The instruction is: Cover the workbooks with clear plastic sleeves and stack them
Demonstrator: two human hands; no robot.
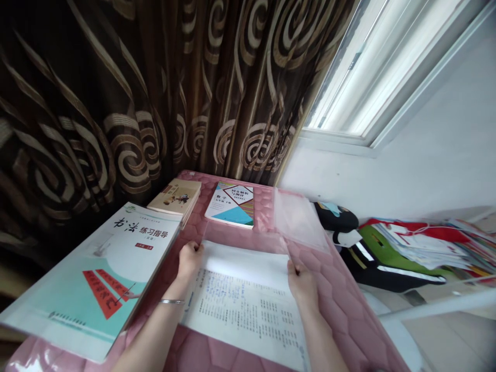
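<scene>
Books (104,276) lie left of and beyond the printed sheet (248,310).

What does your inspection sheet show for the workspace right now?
Surface: pink surface, padded-looking pattern.
Job's things: paper, printed, with blue handwriting; whether it touches the surface, cannot tell.
Clutter: large book and tan books on the left; small book and clear plastic beyond the paper.
Hands: left hand grips the paper's left edge; right hand its right edge.
Cables: nothing seen.
Surroundings: patterned curtain, window, white wall.
</scene>
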